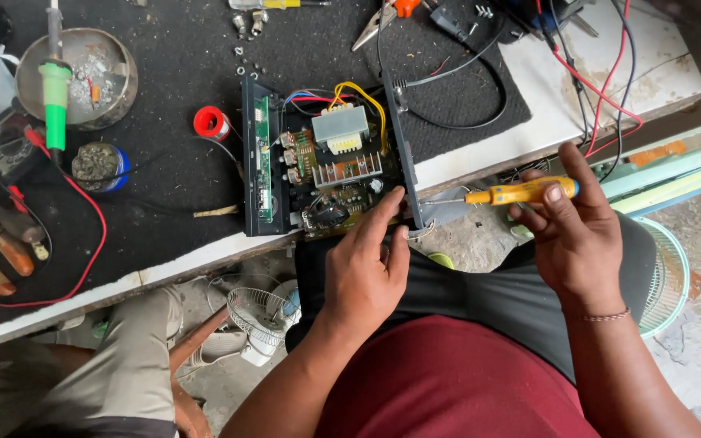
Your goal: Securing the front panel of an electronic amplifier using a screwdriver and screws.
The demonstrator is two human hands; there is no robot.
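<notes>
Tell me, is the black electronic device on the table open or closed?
Open. The black device case has no top cover: its circuit board, transformer and coloured wires are exposed. The left hand touches its near edge.

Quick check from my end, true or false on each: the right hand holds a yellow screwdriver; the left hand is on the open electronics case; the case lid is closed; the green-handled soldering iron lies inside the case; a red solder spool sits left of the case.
1. The right hand holds a yellow screwdriver. True.
2. The left hand rests on the open electronics case. True.
3. The case lid is closed. False: the circuit board and transformer are exposed.
4. The green-handled soldering iron lies inside the case. False: it lies across a metal bowl, far left.
5. A red solder spool sits left of the case. True.
</notes>
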